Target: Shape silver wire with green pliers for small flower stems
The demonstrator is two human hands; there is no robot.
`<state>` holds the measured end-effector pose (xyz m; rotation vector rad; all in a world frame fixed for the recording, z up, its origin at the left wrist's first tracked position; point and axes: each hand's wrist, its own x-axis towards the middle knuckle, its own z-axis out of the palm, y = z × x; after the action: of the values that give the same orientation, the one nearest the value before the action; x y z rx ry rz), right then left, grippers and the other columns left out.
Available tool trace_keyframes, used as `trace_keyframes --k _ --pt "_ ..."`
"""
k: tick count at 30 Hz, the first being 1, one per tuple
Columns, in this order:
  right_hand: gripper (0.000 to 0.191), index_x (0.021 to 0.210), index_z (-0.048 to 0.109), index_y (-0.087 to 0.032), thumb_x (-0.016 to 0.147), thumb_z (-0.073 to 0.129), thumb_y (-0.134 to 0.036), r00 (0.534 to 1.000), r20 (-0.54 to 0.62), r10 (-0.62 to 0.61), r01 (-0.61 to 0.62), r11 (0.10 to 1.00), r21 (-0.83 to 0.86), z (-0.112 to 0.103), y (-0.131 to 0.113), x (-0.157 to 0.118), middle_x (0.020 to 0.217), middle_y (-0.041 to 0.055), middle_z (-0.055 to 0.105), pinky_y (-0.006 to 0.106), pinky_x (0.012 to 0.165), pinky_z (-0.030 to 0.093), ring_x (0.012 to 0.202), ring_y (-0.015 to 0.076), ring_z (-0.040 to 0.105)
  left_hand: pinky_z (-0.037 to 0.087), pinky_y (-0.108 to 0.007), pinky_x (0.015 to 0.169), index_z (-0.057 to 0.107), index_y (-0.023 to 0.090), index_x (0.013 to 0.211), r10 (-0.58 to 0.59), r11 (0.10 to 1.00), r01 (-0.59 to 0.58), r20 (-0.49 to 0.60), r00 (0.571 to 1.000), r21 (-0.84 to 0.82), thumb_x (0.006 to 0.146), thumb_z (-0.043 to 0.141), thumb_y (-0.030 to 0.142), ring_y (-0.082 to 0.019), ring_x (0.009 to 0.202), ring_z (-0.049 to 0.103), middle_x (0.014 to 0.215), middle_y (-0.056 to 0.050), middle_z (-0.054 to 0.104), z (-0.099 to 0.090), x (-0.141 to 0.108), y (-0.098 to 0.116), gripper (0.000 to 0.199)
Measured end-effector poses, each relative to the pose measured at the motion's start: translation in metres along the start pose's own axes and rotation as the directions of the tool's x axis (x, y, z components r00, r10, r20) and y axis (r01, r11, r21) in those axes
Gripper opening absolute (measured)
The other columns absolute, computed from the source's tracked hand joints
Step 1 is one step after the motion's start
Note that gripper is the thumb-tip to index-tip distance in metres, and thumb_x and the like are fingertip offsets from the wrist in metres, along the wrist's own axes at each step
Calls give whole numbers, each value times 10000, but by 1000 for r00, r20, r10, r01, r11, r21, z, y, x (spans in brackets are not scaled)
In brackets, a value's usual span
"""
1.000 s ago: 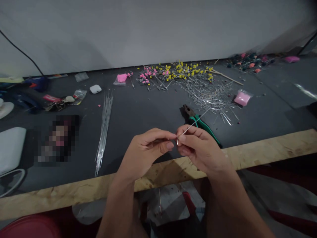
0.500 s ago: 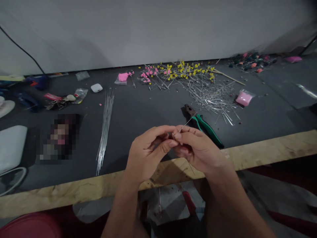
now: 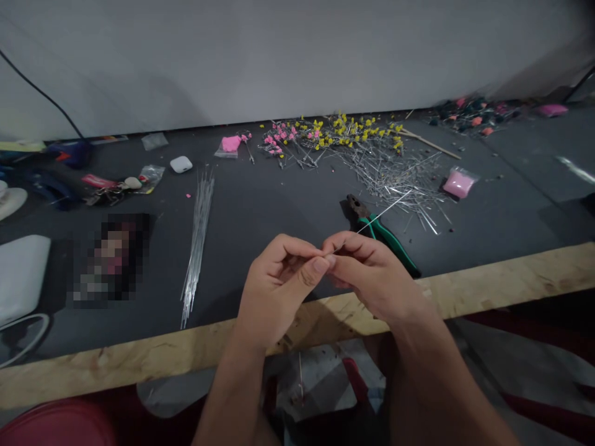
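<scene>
Wire, single, slanting to two o'clock from the joined fingertips

Thin wire [image 3: 383,211]; pinched in the grip of the right hand [image 3: 383,279], the nearer to its free length; near end hidden; left hand [image 3: 274,294] at nine o'clock, fingertips meeting the right's, pinch on wire cannot be told; pliers [image 3: 396,246] beyond, on bench [image 3: 251,204].
</scene>
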<state>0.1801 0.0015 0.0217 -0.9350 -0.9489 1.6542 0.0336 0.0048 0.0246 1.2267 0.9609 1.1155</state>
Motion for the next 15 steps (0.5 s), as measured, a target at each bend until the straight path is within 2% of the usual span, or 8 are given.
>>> trace_keyframes --k 6,12,15 --pt "33 794 610 -198 788 624 -168 993 -63 -103 81 954 -289 3 -5 -3 650 -43 536 202 514 361 569 74 451 437 -160 614 619 195 750 -144 977 135 -44 989 -167 759 713 240 -63 666 551 697 38 616 2 2 -2 105" --pt "55 833 609 -193 850 558 -199 983 15 -181 165 855 -492 2 -1 -5 715 -17 581 218 556 406 634 99 516 435 -144 608 577 160 684 -312 909 299 2 950 -290 769 683 220 -53 640 556 666 29 622 4 5 2 148" --pt "53 861 605 -195 860 552 -199 984 42 -175 171 837 -519 1 0 -4 735 -18 595 223 582 420 653 101 532 427 -134 551 555 163 673 -339 896 320 -8 941 -308 759 675 192 -48 585 537 625 39 597 4 7 1 150"
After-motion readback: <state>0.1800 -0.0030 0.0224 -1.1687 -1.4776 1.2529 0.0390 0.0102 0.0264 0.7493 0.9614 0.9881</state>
